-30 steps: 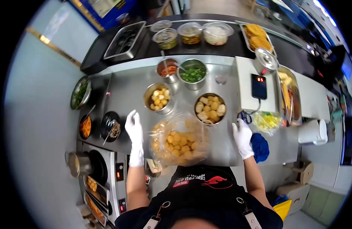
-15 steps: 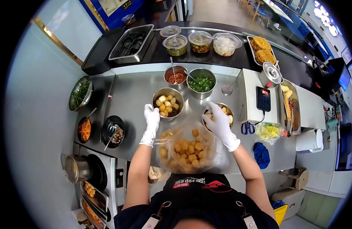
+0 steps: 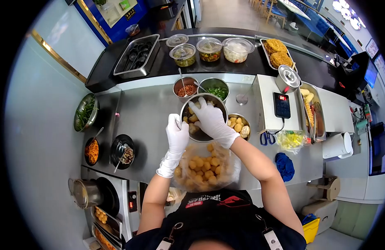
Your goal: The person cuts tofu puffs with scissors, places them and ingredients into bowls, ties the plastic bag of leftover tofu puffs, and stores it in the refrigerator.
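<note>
A metal bowl (image 3: pixel 222 109) of golden-brown balls appears raised and tilted over the counter. My left hand (image 3: pixel 177 132), in a white glove, has its fingers closed at the bowl's left rim. My gloved right hand (image 3: pixel 211 120) reaches over the bowl, its fingers stretched apart among the balls; their tips are partly hidden. A second metal bowl (image 3: pixel 239 126) of pale yellow balls stands right of my right hand. Below both hands lies a clear plastic bag (image 3: pixel 230 166) of round golden balls (image 3: pixel 203 166).
Metal pots of peanuts (image 3: pixel 186 90) and chopped greens (image 3: pixel 217 92) stand behind the bowl. To the left are a black bowl (image 3: pixel 122 143) with a spoon and a dish of orange shreds (image 3: pixel 92 151). Scissors (image 3: pixel 266 138) and a blue cloth (image 3: pixel 284 166) lie right.
The left bowl has risen and shifted right. My right hand has moved left from the other bowl into it, and my left hand has moved right with the bowl.
</note>
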A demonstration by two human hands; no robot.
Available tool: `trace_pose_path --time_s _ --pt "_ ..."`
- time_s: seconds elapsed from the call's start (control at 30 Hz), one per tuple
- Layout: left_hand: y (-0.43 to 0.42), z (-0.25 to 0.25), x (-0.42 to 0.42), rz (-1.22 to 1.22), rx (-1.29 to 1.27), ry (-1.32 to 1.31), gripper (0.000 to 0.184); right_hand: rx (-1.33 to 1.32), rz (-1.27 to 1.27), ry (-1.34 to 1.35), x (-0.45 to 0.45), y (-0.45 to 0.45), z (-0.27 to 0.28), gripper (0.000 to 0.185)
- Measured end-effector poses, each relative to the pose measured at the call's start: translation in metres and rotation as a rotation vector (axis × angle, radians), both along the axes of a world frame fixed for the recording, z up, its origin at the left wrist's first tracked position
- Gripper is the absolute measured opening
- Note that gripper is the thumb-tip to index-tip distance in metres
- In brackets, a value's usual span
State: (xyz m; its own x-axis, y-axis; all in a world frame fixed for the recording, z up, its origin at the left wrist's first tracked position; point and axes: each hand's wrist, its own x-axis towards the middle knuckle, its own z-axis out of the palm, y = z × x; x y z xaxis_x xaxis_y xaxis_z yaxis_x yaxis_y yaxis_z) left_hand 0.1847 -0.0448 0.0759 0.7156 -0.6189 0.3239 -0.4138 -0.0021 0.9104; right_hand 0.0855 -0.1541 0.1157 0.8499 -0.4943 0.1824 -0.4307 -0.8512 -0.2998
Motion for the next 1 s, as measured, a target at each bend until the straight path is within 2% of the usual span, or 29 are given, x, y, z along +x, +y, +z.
trace_pose_path --time_s 0.17,0.2,0.4,0.5,0.7,0.9,1.0 --pt "-0.005 0.01 -0.016 -0.019 0.006 -0.02 0.013 -0.075 -0.011 -0.161 -0.009 -0.008 -0.032 0.046" --pt "-0.006 0.011 -0.017 -0.02 0.006 -0.009 0.013 -0.068 -0.023 -0.22 -0.011 -0.006 -0.031 0.032" --pt "-0.012 0.003 -0.02 -0.03 0.013 0.001 0.014 0.069 0.029 -0.287 -0.019 -0.02 -0.05 0.036" --pt "-0.015 0.001 -0.02 -0.038 0.008 0.002 0.014 0.111 0.047 -0.255 -0.023 -0.02 -0.048 0.048" --pt "-0.021 0.004 -0.023 -0.043 0.023 0.012 0.013 0.108 -0.018 -0.14 -0.016 -0.02 -0.041 0.056" --pt "-0.024 0.002 -0.021 -0.04 0.028 0.023 0.013 0.162 -0.041 -0.132 -0.005 -0.021 -0.043 0.04" --pt "-0.025 -0.005 -0.018 -0.032 0.023 0.038 0.013 0.198 -0.045 -0.302 -0.004 -0.03 -0.058 0.028"
